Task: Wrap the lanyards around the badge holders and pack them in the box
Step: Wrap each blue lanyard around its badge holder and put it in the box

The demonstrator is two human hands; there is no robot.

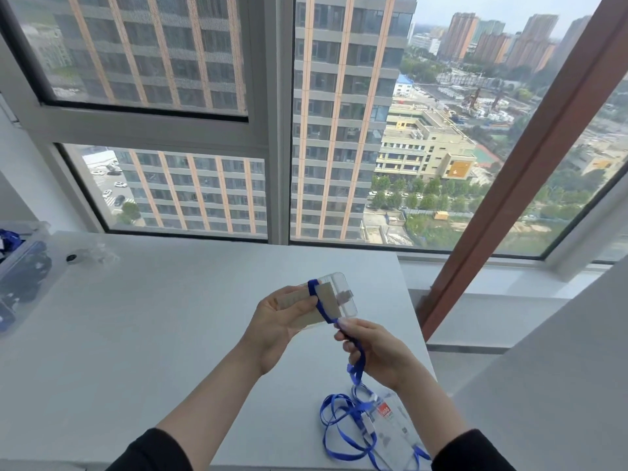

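Item, nearest: second badge holder [390, 428], lying flat at the desk's near edge, its loose lanyard [353, 405] sprawling in loops beside it.
Item: right hand [377, 351], fingers pinching a blue lanyard [323, 309] and drawing it taut.
Item: left hand [282, 321], gripping a clear badge holder [339, 300] above the desk [170, 317]; the strap is crossing the holder's face in one turn.
Item, far left: clear box [23, 263], showing blue lanyards inside.
Item, farthest: window [272, 130], facing towers.
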